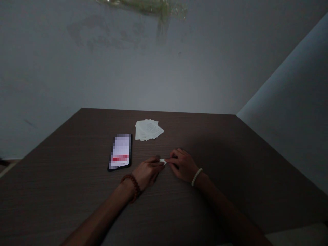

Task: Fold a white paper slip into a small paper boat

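Head-camera view of a dim room. A dark brown wood-grain table (230, 164) fills the lower half and stands against a pale grey wall (77, 68). A black phone (120, 152) lies flat on the table, its screen lit and blurred. Everything else is placed from that phone.

Just right of the phone, and a little nearer the person, two bare hands meet. The left hand (147, 172) rests on the wood with its fingers curled in, thumb and forefinger pinched closed on one end of a small white paper piece (162, 161). The right hand (183, 165) faces it, also curled, its fingertips nipped shut on the other end. The paper piece sits between the two sets of fingertips, low at the tabletop; I cannot tell whether it touches the wood. The fingers cover most of it, so its shape is unclear.

A brown bead bracelet (132, 186) circles the left wrist, nearer the person than the phone. A white bead bracelet (196, 177) circles the right wrist, further right.

Beyond the phone and slightly right, toward the wall, lies a loosely fanned stack of white paper slips (148, 130), near the phone's far right corner. Bare wood separates it from the hands.

High on the wall above the phone a greenish stain (146, 7) spreads along the top edge. Far right of the phone, a lighter side wall (294, 102) slants down.
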The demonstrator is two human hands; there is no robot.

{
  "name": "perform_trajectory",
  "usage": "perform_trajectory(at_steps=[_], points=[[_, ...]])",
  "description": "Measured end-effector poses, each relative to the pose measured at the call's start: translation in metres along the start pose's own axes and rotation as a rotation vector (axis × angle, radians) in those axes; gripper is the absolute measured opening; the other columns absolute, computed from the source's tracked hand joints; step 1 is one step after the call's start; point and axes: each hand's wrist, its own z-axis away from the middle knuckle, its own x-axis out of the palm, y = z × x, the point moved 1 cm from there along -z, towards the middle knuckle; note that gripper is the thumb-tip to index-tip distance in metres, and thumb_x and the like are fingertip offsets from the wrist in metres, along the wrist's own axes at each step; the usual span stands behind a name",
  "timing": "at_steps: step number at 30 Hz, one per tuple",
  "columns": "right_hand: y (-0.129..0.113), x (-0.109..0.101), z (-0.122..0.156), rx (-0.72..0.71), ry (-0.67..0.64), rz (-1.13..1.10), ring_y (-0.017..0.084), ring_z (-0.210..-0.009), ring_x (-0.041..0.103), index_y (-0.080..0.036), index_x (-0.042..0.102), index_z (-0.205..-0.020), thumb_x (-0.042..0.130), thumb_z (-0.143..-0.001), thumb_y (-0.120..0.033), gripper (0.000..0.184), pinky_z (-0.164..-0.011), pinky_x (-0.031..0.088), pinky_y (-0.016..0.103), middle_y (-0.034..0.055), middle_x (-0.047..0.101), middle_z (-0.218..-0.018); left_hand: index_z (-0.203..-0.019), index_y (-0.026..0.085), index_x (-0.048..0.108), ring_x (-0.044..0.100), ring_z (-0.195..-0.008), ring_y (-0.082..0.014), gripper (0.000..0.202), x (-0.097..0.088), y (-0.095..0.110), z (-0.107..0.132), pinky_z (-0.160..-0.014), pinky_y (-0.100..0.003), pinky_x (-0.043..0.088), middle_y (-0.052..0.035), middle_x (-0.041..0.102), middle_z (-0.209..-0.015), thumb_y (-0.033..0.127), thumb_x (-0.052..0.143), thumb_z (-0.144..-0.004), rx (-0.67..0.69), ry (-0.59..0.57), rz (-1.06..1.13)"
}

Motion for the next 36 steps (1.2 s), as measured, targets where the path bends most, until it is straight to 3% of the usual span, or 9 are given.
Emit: perform_trajectory(at_steps=[10,15,20,26,33,36], points=[[0.006,0.001,0.004,0.075,0.059,0.014,0.019,-0.088,0.049,-0.021,0.07,-0.092,0.059,-0.082,-0.018,0.016,-0.077,0.04,0.032,0.0058,0.057,-0.091,-0.105,0.017,0.065,0.059,-0.102,-0.0212,0.029,0.004,-0.001,0.001,-0.086,-0.034,0.054,-0.0058,0.069,-0.104,0.009,0.044,-0.086,-0.015,0.067,-0.023],[0.004,0.001,0.003,0.063,0.049,0.046,0.019,-0.087,0.048,-0.021,0.069,-0.089,0.058,-0.082,-0.018,0.013,-0.077,0.039,0.032,0.0054,0.057,-0.089,-0.106,0.014,0.063,0.057,-0.098,-0.0217,0.026,0.004,-0.002,0.001,-0.086,-0.036,0.053,-0.0094,0.067,-0.105,0.01,0.046,-0.087,-0.047,0.119,-0.057],[0.003,0.001,0.0,0.059,0.05,0.067,0.019,-0.087,0.048,-0.019,0.066,-0.083,0.058,-0.082,-0.02,0.008,-0.078,0.039,0.032,0.0057,0.057,-0.089,-0.087,0.014,0.066,0.051,-0.1,-0.0235,0.017,0.003,-0.007,0.003,-0.086,-0.038,0.051,-0.0103,0.064,-0.104,0.01,0.05,-0.086,-0.102,0.186,-0.111],[0.003,0.002,-0.001,0.026,0.034,0.075,0.02,-0.089,0.047,-0.018,0.064,-0.082,0.058,-0.083,-0.021,0.007,-0.078,0.039,0.032,0.0058,0.057,-0.09,-0.074,0.013,0.064,0.048,-0.082,-0.0211,0.022,0.003,-0.01,0.003,-0.072,-0.033,0.05,-0.0092,0.058,-0.08,0.013,0.047,-0.089,-0.167,0.162,-0.14],[0.002,0.006,-0.001,0.008,0.042,0.021,0.019,-0.088,0.048,-0.021,0.066,-0.093,0.059,-0.083,-0.021,0.012,-0.077,0.04,0.032,0.0052,0.058,-0.091,-0.075,0.014,0.062,0.049,-0.08,-0.0207,0.021,0.003,-0.01,0.002,-0.072,-0.033,0.049,-0.0085,0.057,-0.08,0.013,0.046,-0.089,-0.183,0.156,-0.132],[0.001,0.007,-0.001,0.028,0.05,0.017,0.019,-0.089,0.048,-0.02,0.066,-0.093,0.06,-0.083,-0.022,0.012,-0.078,0.04,0.032,0.0054,0.059,-0.092,-0.081,0.014,0.062,0.05,-0.084,-0.0227,0.015,0.001,-0.007,0.004,-0.076,-0.037,0.049,-0.0091,0.057,-0.084,0.025,0.054,-0.087,-0.202,0.159,-0.111]])
